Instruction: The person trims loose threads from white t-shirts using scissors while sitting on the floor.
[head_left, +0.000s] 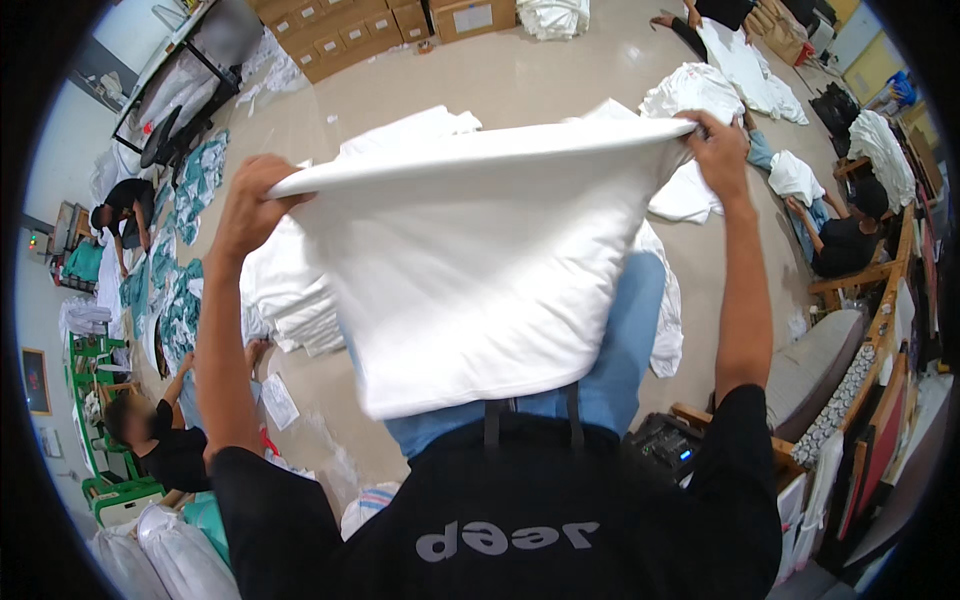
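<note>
A white cloth, perhaps a garment (480, 262), is stretched wide in front of me, its upper edge pulled nearly straight and its lower part hanging in soft folds over my jeans. My left hand (259, 199) grips the upper left corner. At the upper right corner, my right hand (716, 154) pinches the same edge. Behind the cloth to the left rises a stack of folded white fabric (292, 292), partly hidden. More white cloth (409, 127) lies on the floor beyond the raised edge, and another piece (684, 196) lies near my right wrist.
Co-workers sit at left (169, 442), far left (127, 206) and right (847, 232). Green and white cloths (184, 300) cover floor at left. Cardboard boxes (345, 37) line the back. A black device with a lit display (667, 446) sits by my right side. Paper (280, 401) lies left.
</note>
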